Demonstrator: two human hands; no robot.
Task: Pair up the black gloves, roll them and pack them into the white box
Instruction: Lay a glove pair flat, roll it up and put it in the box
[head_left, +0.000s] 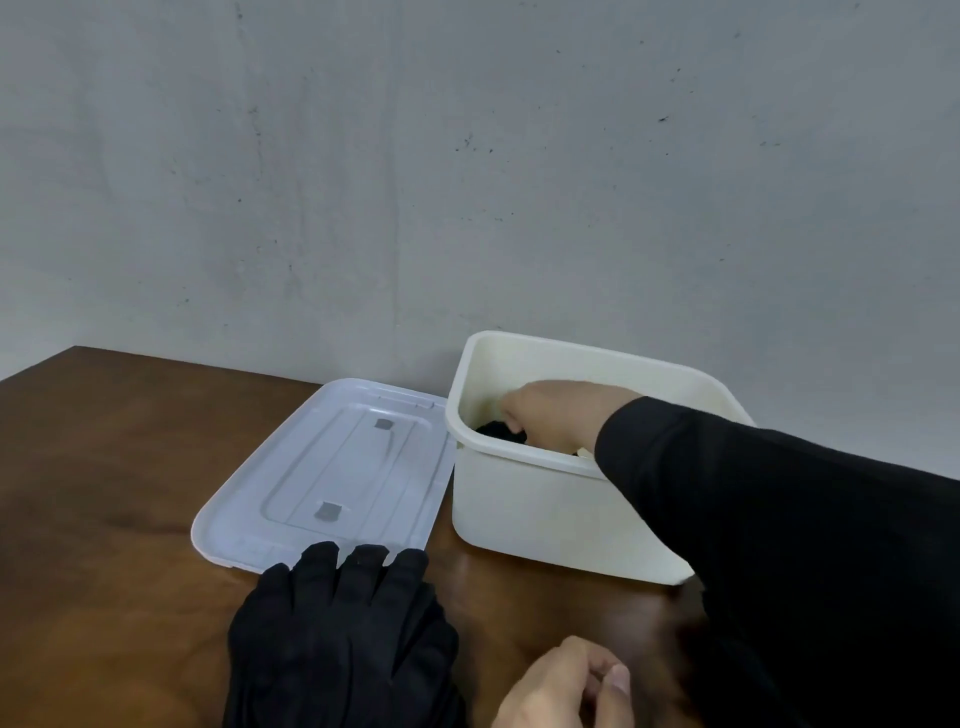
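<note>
One hand (550, 415) grips a rolled glove (501, 431) in one box (545, 499); the other (566, 686) curls empty.

The right hand (550, 415) and sleeve (727, 493) fill the white box (519, 499) mouth; the lid (332, 467) blocks its left flank.

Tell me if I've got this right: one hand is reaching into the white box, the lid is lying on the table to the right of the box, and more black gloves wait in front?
Nearly. The head view shows the lid lying to the left of the white box, not the right. The rest holds: the right hand is inside the box, and black gloves lie on the table in front.
</note>
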